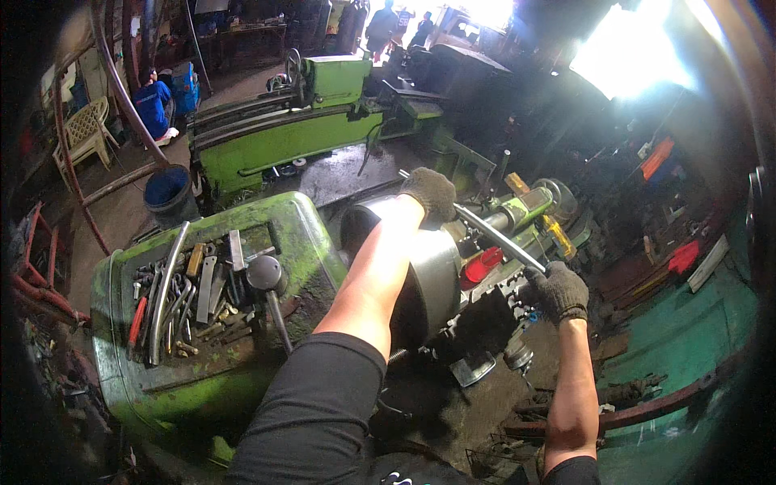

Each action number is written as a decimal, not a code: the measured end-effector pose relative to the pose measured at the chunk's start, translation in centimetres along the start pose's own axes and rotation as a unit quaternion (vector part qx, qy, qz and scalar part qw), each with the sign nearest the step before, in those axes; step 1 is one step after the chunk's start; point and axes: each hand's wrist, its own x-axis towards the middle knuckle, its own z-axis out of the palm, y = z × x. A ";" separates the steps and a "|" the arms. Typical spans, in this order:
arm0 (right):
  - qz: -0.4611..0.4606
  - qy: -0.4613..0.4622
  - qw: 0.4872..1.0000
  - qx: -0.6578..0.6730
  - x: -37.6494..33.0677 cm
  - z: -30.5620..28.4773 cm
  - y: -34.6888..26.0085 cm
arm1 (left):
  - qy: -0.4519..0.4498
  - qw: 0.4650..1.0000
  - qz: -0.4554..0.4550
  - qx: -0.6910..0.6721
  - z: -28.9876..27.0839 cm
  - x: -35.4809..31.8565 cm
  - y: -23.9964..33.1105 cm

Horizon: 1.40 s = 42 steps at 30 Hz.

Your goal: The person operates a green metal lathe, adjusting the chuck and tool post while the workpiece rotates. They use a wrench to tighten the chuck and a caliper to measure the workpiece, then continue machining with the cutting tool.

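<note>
A long, straight metal rod [499, 237] slants over the lathe, from far left down to near right. My left hand [432, 194], in a dark knit glove, is closed around its upper part, and a thin tip pokes out beyond the fingers. At the lower end, my gloved right hand [559, 293] grips the rod. Under my left forearm sits the big round lathe chuck [436, 283], partly hidden by the arm. A red round object [482, 267] lies past the chuck, below the rod. The lathe's tool carriage [477, 331] is nearer to me, in shadow.
The green headstock [311, 230] at left carries several wrenches, a bent tube [168, 295] and loose hardware. A ball-topped lever [267, 275] rises from it. Behind stand another green lathe [283, 145] and a blue-lined bucket [170, 194]. A person in blue [152, 109] sits far left.
</note>
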 end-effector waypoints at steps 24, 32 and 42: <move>-0.543 0.169 0.820 0.073 33.5 5.6 2.0 | 0.038 0.931 -0.357 0.064 -0.6 1.0 7.9; -0.631 0.150 0.732 0.210 38.0 4.5 -7.2 | -0.053 0.862 -0.501 -0.061 -3.0 3.7 10.9; -0.718 0.031 0.677 0.157 30.2 4.7 -12.1 | 0.013 0.930 -0.368 0.015 -2.3 -0.6 10.0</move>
